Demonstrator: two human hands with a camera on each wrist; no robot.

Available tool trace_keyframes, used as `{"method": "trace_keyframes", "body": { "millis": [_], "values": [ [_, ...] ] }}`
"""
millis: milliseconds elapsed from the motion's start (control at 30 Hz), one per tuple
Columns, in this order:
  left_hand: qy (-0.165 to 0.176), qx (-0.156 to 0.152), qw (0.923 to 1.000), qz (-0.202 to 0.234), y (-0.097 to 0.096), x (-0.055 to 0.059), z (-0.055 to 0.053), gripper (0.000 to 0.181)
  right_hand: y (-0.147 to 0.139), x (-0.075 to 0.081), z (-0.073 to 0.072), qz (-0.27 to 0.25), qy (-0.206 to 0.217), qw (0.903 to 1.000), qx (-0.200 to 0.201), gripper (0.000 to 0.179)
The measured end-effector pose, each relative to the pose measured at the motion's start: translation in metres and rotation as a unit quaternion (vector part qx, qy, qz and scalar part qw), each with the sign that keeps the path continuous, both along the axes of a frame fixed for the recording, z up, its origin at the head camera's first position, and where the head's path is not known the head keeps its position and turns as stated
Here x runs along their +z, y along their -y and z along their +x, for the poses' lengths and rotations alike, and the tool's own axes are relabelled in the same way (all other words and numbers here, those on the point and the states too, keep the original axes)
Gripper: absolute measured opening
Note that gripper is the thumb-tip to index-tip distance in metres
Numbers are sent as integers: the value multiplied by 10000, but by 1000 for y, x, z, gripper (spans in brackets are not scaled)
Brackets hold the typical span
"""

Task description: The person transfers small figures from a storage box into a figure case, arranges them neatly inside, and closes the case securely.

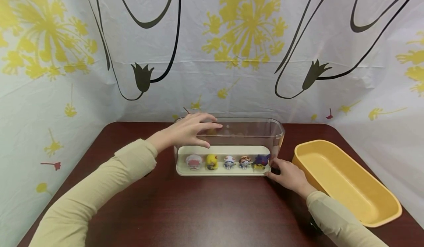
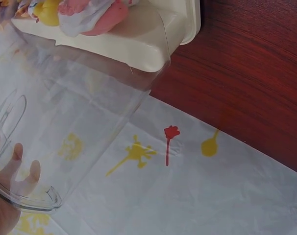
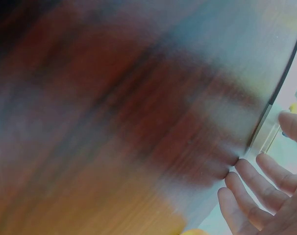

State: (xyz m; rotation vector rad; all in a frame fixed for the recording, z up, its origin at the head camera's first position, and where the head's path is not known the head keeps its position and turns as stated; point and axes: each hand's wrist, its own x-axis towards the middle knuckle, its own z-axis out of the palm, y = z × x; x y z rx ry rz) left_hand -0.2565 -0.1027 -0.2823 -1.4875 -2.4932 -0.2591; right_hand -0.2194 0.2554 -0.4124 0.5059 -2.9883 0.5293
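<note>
A clear plastic bin with a rounded rim stands near the table's back edge. At its foot is a cream tray bearing several small figurines in a row, among them a pink-and-white one, a yellow one and a purple one. My left hand is spread over the bin's left end, thumb and fingers apart. In the left wrist view, its fingers show through the clear plastic beside the rim. My right hand reaches the tray's right end, straight fingertips right at its edge.
A yellow oblong bin lies angled at the right, beside my right forearm. Dark red-brown wood forms the tabletop. Behind it hangs a white patterned cloth. A small dark object is partly hidden under my right sleeve.
</note>
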Motion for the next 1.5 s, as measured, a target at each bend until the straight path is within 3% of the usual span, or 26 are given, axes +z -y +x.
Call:
{"method": "trace_keyframes", "body": {
  "millis": [1133, 1500],
  "values": [
    [-205, -274, 9994, 110, -2, -18, -3, 60, 2, 1, 1, 157, -24, 9998, -156, 33],
    [-251, -212, 9994, 93, -2, -25, -4, 60, 3, 2, 2, 169, 5, 9996, -211, 36]
  ]
}}
